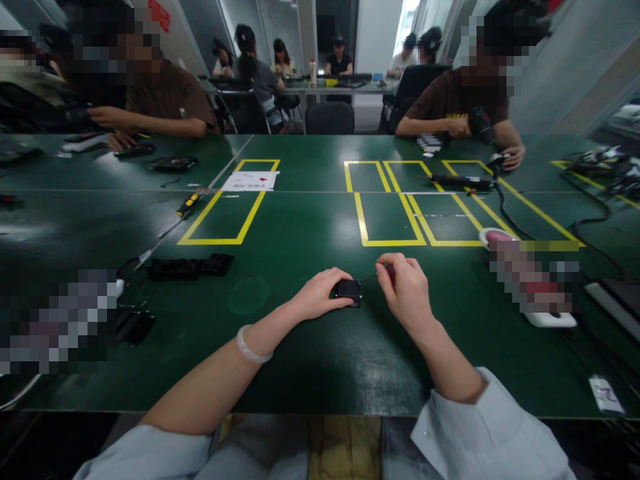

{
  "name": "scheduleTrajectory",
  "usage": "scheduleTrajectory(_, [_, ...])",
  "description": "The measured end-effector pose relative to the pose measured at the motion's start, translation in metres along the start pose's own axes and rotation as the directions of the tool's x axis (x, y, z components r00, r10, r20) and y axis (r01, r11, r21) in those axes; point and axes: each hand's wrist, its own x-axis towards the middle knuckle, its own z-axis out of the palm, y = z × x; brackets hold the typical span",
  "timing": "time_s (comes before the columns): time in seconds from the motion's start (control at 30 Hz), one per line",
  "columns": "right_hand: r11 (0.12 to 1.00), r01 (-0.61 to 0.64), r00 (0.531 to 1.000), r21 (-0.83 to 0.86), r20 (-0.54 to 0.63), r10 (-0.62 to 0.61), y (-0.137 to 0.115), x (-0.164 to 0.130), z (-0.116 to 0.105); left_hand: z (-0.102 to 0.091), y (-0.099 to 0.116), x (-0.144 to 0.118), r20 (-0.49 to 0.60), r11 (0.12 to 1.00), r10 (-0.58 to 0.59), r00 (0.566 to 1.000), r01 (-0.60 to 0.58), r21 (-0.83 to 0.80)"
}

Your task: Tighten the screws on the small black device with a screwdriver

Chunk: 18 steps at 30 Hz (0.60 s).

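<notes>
two hands at work near the table's front edge, on the green table (300, 220); left hand (320, 293) curled over a small black block (349, 291), fingers pressed together along its near-left side, pinning it flat; right hand (406, 288) just right of it, thumb and forefingers pinching a thin tool (381, 272) with a reddish handle, dark tip slanted down to the block's upper right corner; white bangle (253, 347) on the left wrist; further left, flat black parts (190, 267) lying well apart from the block; a yellow-handled screwdriver (189, 203) beside yellow taped rectangles (225, 213) further off; at far right a black cable (505, 213) trailing toward another person's hands. likely trouble from here, as a judgement: tip skidding off the corner and jabbing the holding fingers, so close to it; block twisting or sliding on the glossy surface under sideways pressure; too steep an angle, and a slipped or scarred fastener, if one is there — too small to tell.
</notes>
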Motion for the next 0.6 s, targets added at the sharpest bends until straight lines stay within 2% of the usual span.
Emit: scheduleTrajectory(0.6, [1.000, 0.011, 1.000, -0.003, -0.006, -0.011, -0.0002, 0.0004, 0.0006, 0.0009, -0.0010, -0.0004, -0.009, 1.000, 0.009, 1.000, -0.009, 0.014])
